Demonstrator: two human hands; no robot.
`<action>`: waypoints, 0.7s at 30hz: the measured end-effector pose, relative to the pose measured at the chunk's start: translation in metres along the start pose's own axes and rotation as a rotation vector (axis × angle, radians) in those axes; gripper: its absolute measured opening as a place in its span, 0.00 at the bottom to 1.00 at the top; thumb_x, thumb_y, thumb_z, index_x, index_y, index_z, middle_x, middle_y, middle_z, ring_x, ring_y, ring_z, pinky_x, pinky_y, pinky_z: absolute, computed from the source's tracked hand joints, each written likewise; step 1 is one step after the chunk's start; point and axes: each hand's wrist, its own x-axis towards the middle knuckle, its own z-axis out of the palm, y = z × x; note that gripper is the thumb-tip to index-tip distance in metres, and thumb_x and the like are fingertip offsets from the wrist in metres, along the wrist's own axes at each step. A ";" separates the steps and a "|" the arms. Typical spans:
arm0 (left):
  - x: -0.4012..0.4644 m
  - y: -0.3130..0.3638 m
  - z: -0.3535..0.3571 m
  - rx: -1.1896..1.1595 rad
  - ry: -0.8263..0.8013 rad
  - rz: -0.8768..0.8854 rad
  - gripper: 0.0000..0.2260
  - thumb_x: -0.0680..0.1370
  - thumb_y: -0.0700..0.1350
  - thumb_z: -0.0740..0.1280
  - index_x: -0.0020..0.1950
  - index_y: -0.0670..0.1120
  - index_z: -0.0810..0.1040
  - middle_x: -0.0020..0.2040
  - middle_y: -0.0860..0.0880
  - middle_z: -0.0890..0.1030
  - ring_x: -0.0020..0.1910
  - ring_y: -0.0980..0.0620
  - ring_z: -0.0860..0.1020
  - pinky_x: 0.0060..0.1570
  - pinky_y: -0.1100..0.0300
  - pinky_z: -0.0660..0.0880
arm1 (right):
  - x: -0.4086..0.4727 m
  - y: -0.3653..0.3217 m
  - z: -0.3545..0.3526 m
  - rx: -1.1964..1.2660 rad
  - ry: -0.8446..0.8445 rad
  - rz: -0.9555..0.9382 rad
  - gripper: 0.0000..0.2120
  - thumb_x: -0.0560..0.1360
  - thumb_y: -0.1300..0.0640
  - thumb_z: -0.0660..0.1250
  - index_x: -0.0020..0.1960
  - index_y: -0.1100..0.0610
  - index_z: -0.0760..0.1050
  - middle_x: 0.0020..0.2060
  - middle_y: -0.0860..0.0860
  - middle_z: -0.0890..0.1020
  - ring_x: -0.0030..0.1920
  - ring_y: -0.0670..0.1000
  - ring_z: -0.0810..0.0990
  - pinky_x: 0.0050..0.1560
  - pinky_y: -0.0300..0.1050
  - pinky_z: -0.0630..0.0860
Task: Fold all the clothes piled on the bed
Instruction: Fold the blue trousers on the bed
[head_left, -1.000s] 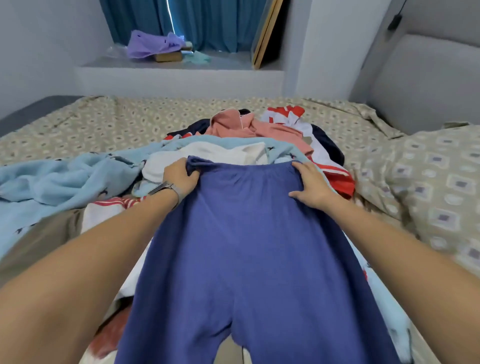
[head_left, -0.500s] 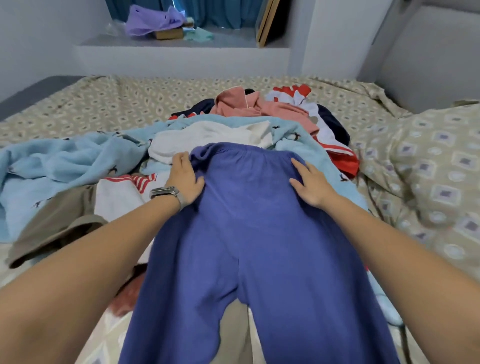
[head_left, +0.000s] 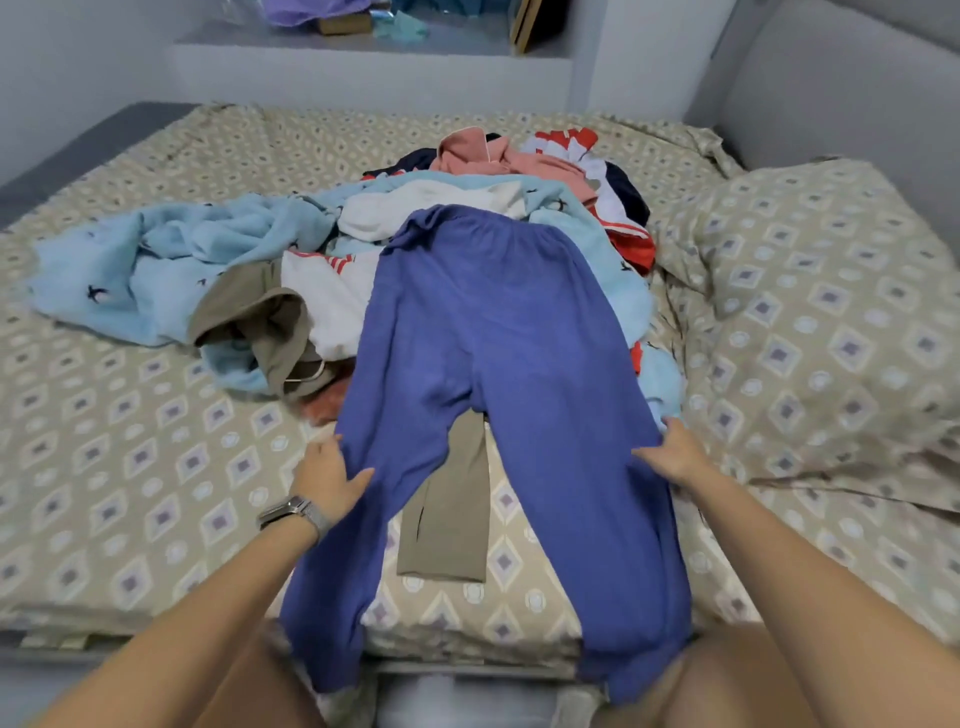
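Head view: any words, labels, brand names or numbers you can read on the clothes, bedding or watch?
None can be read.
Blue trousers: plain, no label showing.
Wristwatch: face too blurred to read.
Light blue garment: small dark motifs only, no text.
Bed sheet: diamond pattern, no writing.

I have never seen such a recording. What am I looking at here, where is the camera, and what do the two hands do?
The camera sits on a person's head and looks down at a bed. There is no machine, only two bare hands. Blue trousers lie spread over a pile of clothes. The left hand, with a watch on its wrist, rests on the outer edge of one trouser leg. The right hand rests on the outer edge of the other leg. A pillow lies to the right.
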 end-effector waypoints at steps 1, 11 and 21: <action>-0.012 -0.013 0.004 0.031 -0.031 -0.063 0.27 0.75 0.50 0.71 0.67 0.37 0.68 0.64 0.37 0.72 0.61 0.39 0.73 0.58 0.50 0.71 | -0.013 0.014 0.001 -0.019 -0.016 0.045 0.23 0.72 0.64 0.72 0.65 0.67 0.71 0.58 0.56 0.77 0.62 0.61 0.76 0.54 0.47 0.72; -0.087 -0.077 0.030 0.345 -0.149 -0.183 0.21 0.74 0.56 0.70 0.57 0.42 0.70 0.56 0.42 0.75 0.52 0.44 0.78 0.44 0.57 0.73 | -0.083 0.097 0.034 -0.423 -0.105 0.297 0.28 0.74 0.42 0.68 0.65 0.61 0.72 0.62 0.57 0.76 0.64 0.58 0.74 0.58 0.46 0.72; -0.110 -0.098 0.049 0.037 -0.112 -0.187 0.12 0.80 0.48 0.63 0.39 0.45 0.68 0.39 0.46 0.75 0.46 0.42 0.77 0.39 0.56 0.64 | -0.118 0.089 0.067 0.144 -0.043 0.087 0.12 0.81 0.59 0.60 0.51 0.68 0.75 0.47 0.63 0.80 0.53 0.62 0.78 0.44 0.45 0.66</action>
